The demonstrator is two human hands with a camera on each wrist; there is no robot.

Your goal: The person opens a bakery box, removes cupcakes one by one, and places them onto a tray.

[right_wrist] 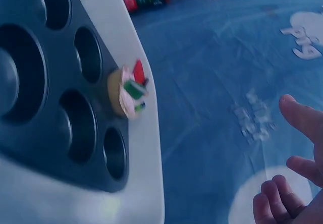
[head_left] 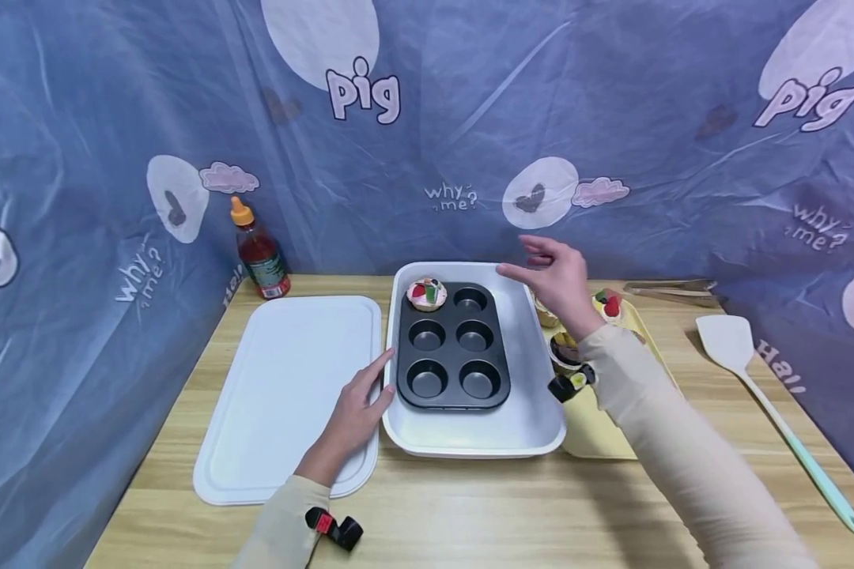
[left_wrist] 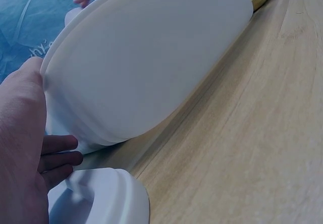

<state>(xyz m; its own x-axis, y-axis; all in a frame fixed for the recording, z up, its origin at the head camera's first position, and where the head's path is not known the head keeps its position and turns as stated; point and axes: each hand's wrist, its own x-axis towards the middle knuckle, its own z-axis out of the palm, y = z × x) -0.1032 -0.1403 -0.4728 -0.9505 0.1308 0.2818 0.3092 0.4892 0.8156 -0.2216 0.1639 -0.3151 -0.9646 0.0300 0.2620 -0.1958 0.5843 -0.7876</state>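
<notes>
My left hand point(head_left: 353, 411) rests at the left rim of a white tub point(head_left: 530, 431), fingers fairly straight; in the left wrist view its thumb touches the rim. Inside the tub lies a dark muffin tin point(head_left: 450, 340). In its back left cup sits a cupcake point(head_left: 427, 294) topped with pink cream and red and green pieces. My right hand point(head_left: 551, 276) hovers over the tub's back right rim, thumb and fingers apart, holding nothing. Under the right arm, more cupcakes point(head_left: 564, 353) stand on a yellow tray point(head_left: 598, 431), partly hidden by the sleeve.
A white lid point(head_left: 285, 395) lies left of the tub, with a sauce bottle point(head_left: 262, 253) behind it. To the right are metal tongs point(head_left: 672, 291) and a white spatula point(head_left: 729, 341) with a mint handle end. A blue printed cloth point(head_left: 427, 142) closes off the back and sides.
</notes>
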